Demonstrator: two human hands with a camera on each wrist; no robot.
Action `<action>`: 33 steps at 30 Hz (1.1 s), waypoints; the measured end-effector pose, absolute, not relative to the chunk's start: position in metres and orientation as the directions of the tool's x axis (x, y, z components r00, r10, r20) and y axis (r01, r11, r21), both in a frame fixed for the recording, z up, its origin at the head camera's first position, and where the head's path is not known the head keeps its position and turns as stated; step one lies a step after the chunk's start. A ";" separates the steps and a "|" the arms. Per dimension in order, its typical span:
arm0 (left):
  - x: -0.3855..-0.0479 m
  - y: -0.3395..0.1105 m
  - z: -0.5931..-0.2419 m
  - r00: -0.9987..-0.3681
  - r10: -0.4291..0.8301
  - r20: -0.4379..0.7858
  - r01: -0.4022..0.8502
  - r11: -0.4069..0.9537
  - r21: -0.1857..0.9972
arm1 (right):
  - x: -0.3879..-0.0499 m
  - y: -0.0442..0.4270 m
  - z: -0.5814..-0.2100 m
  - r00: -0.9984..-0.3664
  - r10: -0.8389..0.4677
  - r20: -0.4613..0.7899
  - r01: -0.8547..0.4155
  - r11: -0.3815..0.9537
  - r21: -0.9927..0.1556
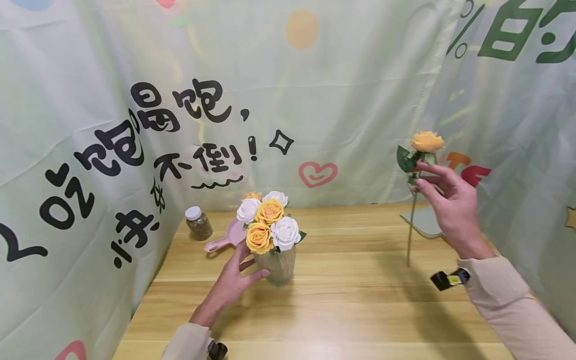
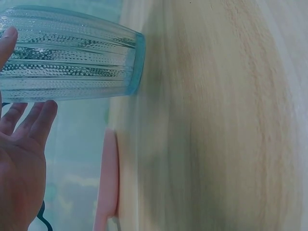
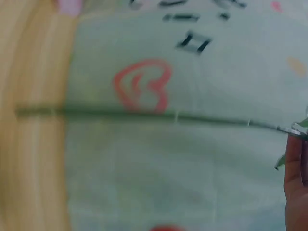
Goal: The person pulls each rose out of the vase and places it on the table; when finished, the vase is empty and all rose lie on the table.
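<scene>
A ribbed clear glass vase (image 1: 278, 267) stands upright on the table, filled with white and orange roses (image 1: 271, 212). The left hand (image 1: 234, 277) is at its left side, fingers and thumb curled around the glass; the left wrist view shows the fingertips at the vase (image 2: 72, 55). Held up at the right, the right hand (image 1: 456, 210) pinches the upper stem of a single orange rose (image 1: 427, 141), just below its bloom and leaves. The long green stem (image 3: 144, 114) hangs down from those fingers, over the table in the head view.
A jar with a white lid (image 1: 199, 225) stands at the table's back left, near a pink pan-shaped object (image 1: 231, 234) behind the vase. A pale flat object (image 1: 423, 221) lies at the back right, partly behind the right hand. Printed cloth (image 1: 360, 100) hangs around the wooden table (image 1: 342, 310).
</scene>
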State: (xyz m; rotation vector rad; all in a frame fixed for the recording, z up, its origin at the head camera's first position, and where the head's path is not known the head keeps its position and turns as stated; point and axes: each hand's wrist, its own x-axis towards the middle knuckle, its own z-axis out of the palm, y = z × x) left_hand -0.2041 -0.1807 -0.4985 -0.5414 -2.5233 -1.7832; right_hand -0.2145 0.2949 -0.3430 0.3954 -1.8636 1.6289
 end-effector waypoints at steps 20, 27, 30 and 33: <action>-0.204 -0.181 -0.498 -0.943 0.275 0.189 0.271 0.299 0.915 | -0.165 0.412 -0.467 -0.983 -0.074 0.171 -0.171 0.713 -0.679; -0.204 -0.181 -0.497 -0.943 0.270 0.194 0.273 0.296 0.915 | -0.162 0.420 -0.498 -0.998 -0.049 0.047 -0.068 0.763 -0.643; -0.204 -0.181 -0.498 -0.944 0.267 0.192 0.270 0.294 0.917 | -0.163 0.420 -0.507 -0.999 -0.039 0.026 -0.047 0.775 -0.630; -0.205 -0.181 -0.497 -0.945 0.271 0.183 0.263 0.299 0.917 | -0.163 0.421 -0.513 -1.000 -0.024 -0.002 -0.017 0.783 -0.621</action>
